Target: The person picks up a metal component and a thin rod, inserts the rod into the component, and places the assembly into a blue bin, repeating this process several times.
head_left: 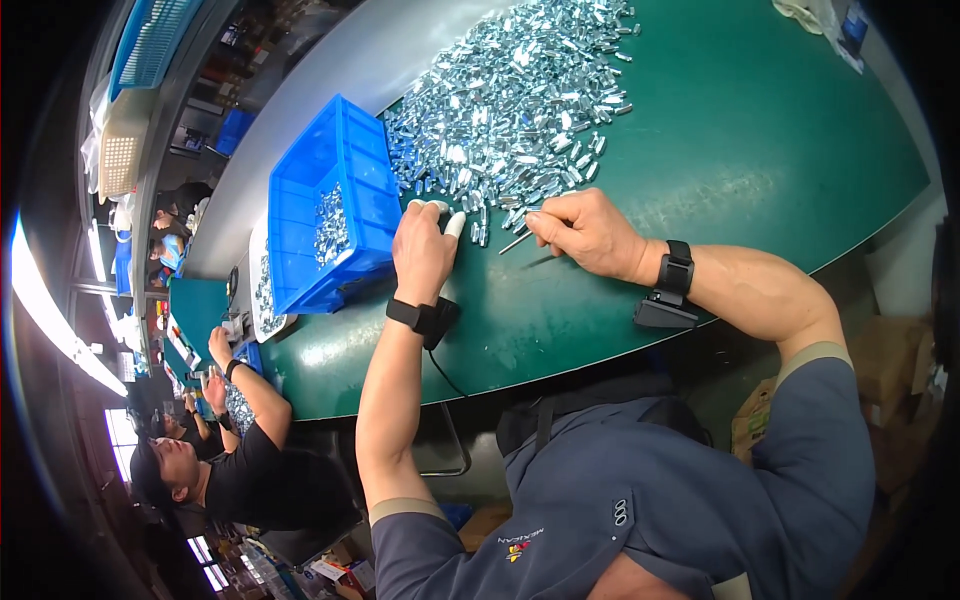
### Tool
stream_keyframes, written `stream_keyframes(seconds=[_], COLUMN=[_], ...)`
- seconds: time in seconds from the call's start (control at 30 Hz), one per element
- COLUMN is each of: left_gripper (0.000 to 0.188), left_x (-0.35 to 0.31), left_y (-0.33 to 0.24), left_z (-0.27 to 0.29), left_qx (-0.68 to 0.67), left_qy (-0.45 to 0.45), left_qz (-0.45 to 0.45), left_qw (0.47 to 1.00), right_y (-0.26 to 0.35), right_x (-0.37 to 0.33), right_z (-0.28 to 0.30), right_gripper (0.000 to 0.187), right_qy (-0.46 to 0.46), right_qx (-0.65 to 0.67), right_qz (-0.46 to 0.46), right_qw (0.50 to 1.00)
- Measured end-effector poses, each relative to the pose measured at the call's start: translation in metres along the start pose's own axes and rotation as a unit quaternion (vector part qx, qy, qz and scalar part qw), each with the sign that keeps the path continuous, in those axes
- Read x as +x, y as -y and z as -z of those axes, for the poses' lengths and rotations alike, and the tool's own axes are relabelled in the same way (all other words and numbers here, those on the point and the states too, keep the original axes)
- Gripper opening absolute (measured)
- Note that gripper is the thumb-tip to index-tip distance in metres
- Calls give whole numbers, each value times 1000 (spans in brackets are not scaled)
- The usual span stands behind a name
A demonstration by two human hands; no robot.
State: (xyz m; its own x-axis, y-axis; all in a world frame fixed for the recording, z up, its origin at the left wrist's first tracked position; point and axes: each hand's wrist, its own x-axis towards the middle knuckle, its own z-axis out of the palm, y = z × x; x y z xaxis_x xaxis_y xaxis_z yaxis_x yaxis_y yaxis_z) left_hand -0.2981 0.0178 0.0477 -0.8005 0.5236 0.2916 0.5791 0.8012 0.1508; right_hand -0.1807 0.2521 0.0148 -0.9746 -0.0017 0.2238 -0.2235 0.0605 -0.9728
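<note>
A large pile of small, shiny metal pieces (510,100) is spread over the green table (720,190). At its near left edge, beside a blue bin (365,190), is my left hand (424,245). White covers sit on its fingertips, and its fingers are curled, with thumb and forefinger close together. Whatever lies between them is hidden. Just right of it, a few metal pieces (481,226) lie on the table. My right hand (590,235) pinches a thin metal rod (515,243) above the table, its tip pointing left toward my left hand.
More metal pieces (331,225) lie inside the blue bin. Behind it stands a pale tray (262,285) with small parts. A co-worker in black (265,480) works at the left. A dark cable (445,372) hangs from my left wrist device over the table's near edge.
</note>
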Motion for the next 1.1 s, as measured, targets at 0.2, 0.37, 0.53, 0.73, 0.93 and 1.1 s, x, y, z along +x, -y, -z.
stream_keyframes(seconds=[0.2,0.37,0.53,0.73,0.93,1.1], left_gripper=[17,21,25,26,26,26], left_x=[-21,-49,-52,-51,-50,-49], left_y=[14,-11,-34,-39,-47,-52], left_z=[-11,2,13,14,13,15], left_qx=[-85,-152,-192,-174,-187,-191], left_qy=[-21,-19,-11,-7,-8,-12], left_qz=[-41,-22,-72,-101,-103,-111], left_qw=[995,988,979,980,977,975], right_y=[0,-2,-7,-7,-10,-11], right_x=[1,1,2,2,-1,0], right_z=[4,5,2,2,-3,-2], right_gripper=[36,33,30,26,25,28], right_qy=[13,21,26,15,21,22], right_qx=[-12,-23,-41,-97,-95,-74], right_qz=[-10,-6,8,40,104,89], right_qw=[1000,999,999,994,990,993])
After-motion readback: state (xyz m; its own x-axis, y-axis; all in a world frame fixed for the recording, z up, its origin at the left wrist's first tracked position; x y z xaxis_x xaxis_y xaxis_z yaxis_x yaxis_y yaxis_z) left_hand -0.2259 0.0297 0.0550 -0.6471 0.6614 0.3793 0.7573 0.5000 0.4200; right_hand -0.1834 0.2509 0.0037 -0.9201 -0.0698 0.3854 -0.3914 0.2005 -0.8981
